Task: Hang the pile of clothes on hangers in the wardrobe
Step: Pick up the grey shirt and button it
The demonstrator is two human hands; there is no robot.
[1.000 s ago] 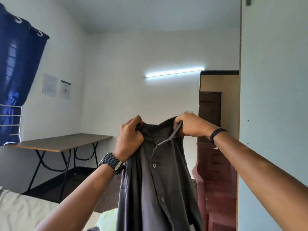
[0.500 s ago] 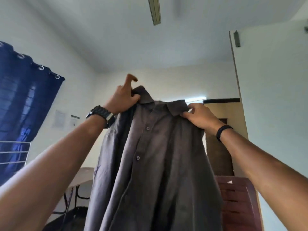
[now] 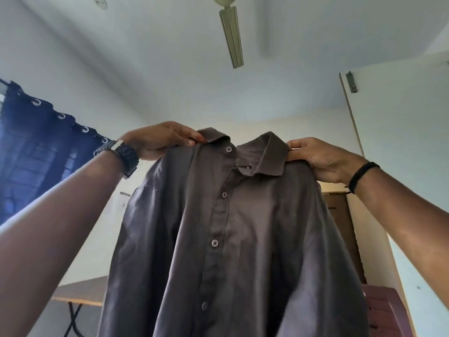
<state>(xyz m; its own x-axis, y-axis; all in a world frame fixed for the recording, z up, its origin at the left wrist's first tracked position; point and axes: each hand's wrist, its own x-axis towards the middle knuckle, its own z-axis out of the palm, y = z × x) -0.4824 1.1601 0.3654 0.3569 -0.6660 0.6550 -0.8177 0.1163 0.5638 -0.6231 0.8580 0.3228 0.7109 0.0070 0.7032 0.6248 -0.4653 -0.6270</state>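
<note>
A dark grey buttoned shirt (image 3: 243, 227) hangs spread out in front of me, held up high with its collar at the top. My left hand (image 3: 158, 139) pinches the shirt's left shoulder beside the collar. My right hand (image 3: 320, 159) grips the right shoulder next to the other collar tip. No hanger shows; whether one is inside the shirt is hidden. The wardrobe's pale door (image 3: 401, 154) stands at the right edge.
A ceiling fan blade (image 3: 232, 37) is overhead. A dark blue curtain (image 3: 36, 147) hangs at the left. A wooden folding table (image 3: 80, 293) stands low at the left, a red plastic chair (image 3: 386, 310) low at the right, a brown door (image 3: 342, 227) behind the shirt.
Both hands have raised the shirt and moved apart from the collar to the shoulders, spreading it wide. My view has tilted up toward the ceiling.
</note>
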